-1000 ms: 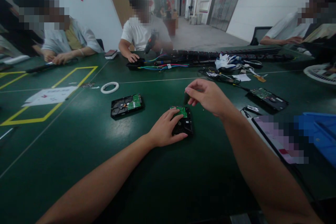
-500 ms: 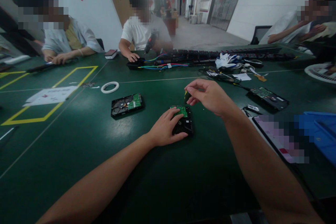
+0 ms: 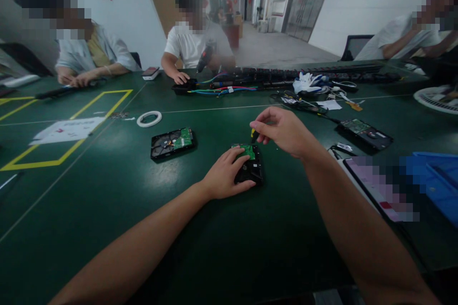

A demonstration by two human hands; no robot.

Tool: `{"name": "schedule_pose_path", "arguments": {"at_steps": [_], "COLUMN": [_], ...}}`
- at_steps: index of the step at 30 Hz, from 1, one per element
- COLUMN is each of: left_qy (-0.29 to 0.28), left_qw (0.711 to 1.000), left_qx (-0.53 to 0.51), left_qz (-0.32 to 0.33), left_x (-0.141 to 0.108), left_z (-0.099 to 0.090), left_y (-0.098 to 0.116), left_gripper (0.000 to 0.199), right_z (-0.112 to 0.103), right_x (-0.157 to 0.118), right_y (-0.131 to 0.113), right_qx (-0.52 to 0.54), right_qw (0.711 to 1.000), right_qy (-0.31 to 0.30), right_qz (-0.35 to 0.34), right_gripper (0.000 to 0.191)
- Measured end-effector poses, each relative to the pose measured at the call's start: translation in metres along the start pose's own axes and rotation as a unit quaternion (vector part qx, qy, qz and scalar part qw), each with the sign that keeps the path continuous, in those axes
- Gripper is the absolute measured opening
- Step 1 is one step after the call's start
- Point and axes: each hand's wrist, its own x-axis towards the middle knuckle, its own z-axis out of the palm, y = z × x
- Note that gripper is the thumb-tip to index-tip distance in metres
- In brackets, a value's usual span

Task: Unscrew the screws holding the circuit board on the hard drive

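Note:
A hard drive (image 3: pixel 255 167), black with a green circuit board, lies on the dark green table in front of me. My left hand (image 3: pixel 229 171) grips it from the left, fingers spread over the board and thumb along the near side. Above the drive's far right corner, my right hand (image 3: pixel 277 129) pinches a small screwdriver (image 3: pixel 254 134) with a black and yellow handle. The screwdriver points down towards the drive, and its tip is too small to make out.
Another hard drive (image 3: pixel 172 144) lies to the left, a third (image 3: pixel 365 134) to the right. Nearby are a white ring (image 3: pixel 149 118), paper sheets (image 3: pixel 66 130), a tablet-like screen (image 3: pixel 379 190), a blue tray (image 3: pixel 438 181), cables and gloves (image 3: pixel 306 83). Co-workers sit across the table.
My right fingers have shifted slightly on the screwdriver handle. My left hand and the hard drive have stayed put. The person at the far right has moved their arms.

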Motion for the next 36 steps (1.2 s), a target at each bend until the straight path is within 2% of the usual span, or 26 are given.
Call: {"name": "schedule_pose_path", "arguments": {"at_steps": [5,11,16,22,29,36], "left_qy": [-0.002,-0.001,-0.001,0.001,0.003,-0.005], "left_qw": [1.000,1.000,1.000,1.000,1.000,1.000], "left_qx": [0.002,0.004,0.007,0.003,0.001,0.006], "left_qz": [0.002,0.004,0.003,0.004,0.002,0.000], "left_x": [0.0001,0.0002,-0.0001,0.0000,0.0004,0.0008], "left_z": [-0.0007,-0.0007,-0.0002,-0.0005,-0.0009,-0.0012], "left_y": [0.0003,0.0004,0.0002,0.0005,0.0013,0.0014], "left_gripper": [0.082,0.082,0.082,0.082,0.083,0.083], "right_z": [-0.0014,-0.0018,-0.0019,-0.0005,0.0036,-0.0012], "right_x": [-0.0009,0.0004,0.0002,-0.0016,-0.0005,-0.0010], "right_y": [0.0002,0.0011,0.0018,-0.0044,-0.0046,-0.0003], "right_qx": [0.013,0.010,-0.014,-0.001,0.016,-0.007], "right_qw": [1.000,0.999,0.999,1.000,1.000,1.000], "right_qy": [-0.022,-0.024,-0.001,-0.005,0.005,-0.010], "right_qz": [-0.016,-0.023,-0.033,-0.005,0.012,-0.017], "right_gripper": [0.030,0.016,0.016,0.002,0.009,0.012]}}
